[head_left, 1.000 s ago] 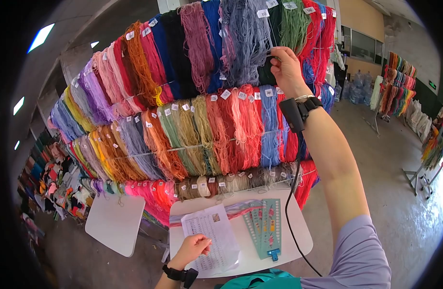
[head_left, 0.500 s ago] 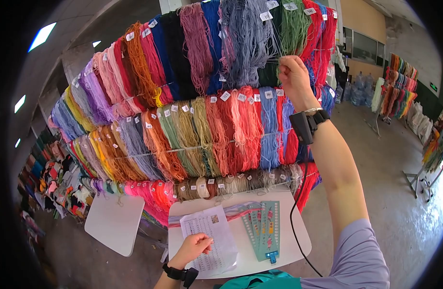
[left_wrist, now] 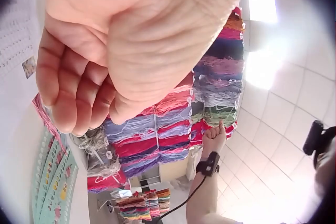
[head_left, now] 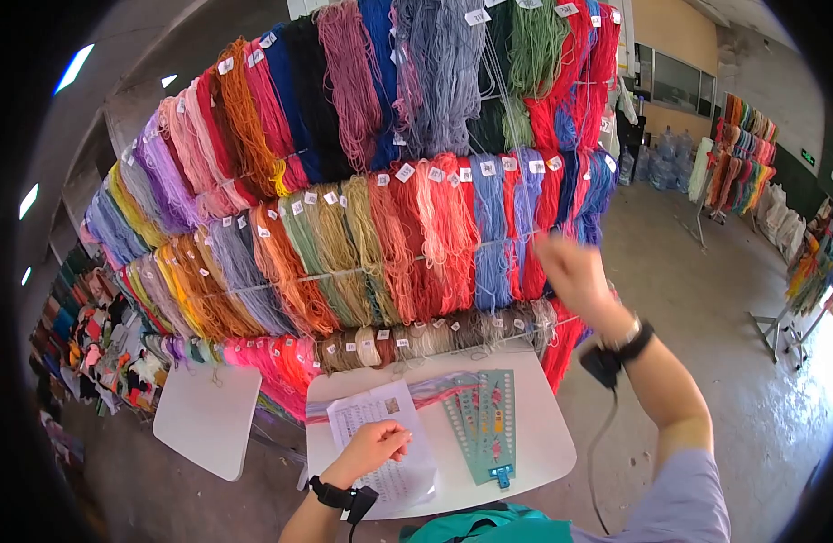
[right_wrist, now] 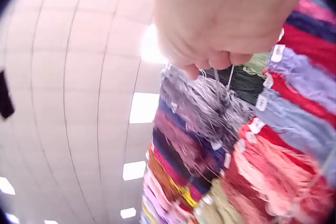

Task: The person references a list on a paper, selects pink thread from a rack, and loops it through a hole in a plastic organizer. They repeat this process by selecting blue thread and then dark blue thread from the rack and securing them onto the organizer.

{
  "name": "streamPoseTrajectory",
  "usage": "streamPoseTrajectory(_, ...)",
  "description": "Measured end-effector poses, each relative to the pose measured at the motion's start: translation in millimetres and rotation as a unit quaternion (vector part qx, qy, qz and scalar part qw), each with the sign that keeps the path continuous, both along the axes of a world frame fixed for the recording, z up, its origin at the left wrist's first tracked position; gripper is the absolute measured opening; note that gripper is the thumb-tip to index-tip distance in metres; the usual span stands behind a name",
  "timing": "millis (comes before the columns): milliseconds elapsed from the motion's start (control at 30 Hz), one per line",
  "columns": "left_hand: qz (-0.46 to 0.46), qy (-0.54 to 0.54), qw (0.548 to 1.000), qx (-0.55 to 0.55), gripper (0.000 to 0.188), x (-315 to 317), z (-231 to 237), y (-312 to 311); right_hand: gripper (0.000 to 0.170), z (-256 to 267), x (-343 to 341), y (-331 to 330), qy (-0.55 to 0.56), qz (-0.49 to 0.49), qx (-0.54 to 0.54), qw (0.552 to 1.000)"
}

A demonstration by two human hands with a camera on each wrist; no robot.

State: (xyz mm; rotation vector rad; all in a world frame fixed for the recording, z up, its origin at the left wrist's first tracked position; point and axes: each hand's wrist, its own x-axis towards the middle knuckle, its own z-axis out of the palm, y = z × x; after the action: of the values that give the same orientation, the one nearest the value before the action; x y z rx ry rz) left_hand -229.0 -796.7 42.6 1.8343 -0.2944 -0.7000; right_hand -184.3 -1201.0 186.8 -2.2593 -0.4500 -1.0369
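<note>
My right hand (head_left: pixel 575 276), blurred in the head view, is in front of the right end of the middle yarn row. Its fingers pinch thin grey yarn (right_wrist: pixel 231 77), which runs up to the grey-blue hank (head_left: pixel 436 81) on the top row. In the right wrist view the fingertips overlap the top of that hank, and the pinch itself is partly hidden. Over the printed sheet (head_left: pixel 403 489) on the white table (head_left: pixel 545 430), my left hand (head_left: pixel 373 448) hangs loosely curled with nothing in it.
Green punched cards (head_left: pixel 480 421) with a blue clip (head_left: pixel 500 476) lie right of the sheet. Lilac and pink yarn (head_left: pixel 439 389) crosses the table's far side. Tagged hanks fill the rack ahead. A second white tabletop (head_left: pixel 206 421) stands left. A black cable (head_left: pixel 593 452) hangs from my right wrist.
My right hand has come down and slightly right from the top row, drawing the grey yarn away from its hank. The left hand stays over the sheet. The head view has shifted slightly.
</note>
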Motion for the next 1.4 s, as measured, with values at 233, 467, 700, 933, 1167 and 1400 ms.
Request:
streamPoseTrajectory(233, -0.075, -0.038, 0.996, -0.004, 0.023, 12.9, -4.2, -36.8, 0.020, -282.9, -227.0, -149.3, 0.632, -0.082, -0.481, 0.602)
streamPoseTrajectory(467, -0.171, -0.099, 0.966, -0.170, 0.019, 15.8, 29.1, -120.2, 0.021, -195.1, -204.0, -101.3, 0.571, -0.018, -0.348, 0.744)
streamPoseTrajectory(700, -0.231, 0.121, 0.919, -0.295, 0.030, 5.4, 61.7, -155.5, 0.010, -28.8, -98.9, 21.0, 0.286, 0.157, 0.023, 0.945)
streamPoseTrajectory(933, -0.197, 0.136, 0.845, -0.478, 0.039, 4.9, 91.0, -101.6, 0.016, 11.6, 5.2, 4.5, 0.354, 0.162, 0.112, 0.915)
streamPoseTrajectory(1167, -0.087, 0.092, 0.858, -0.497, 0.035, 5.3, 105.7, -78.6, 0.028, 102.3, 127.1, 1.0, 0.123, 0.147, 0.370, 0.909)
streamPoseTrajectory(1400, -0.077, 0.071, 0.878, -0.467, 0.037, 1.3, 105.8, -65.1, 0.019, 145.9, 168.8, 20.6, 0.080, 0.210, 0.519, 0.825)
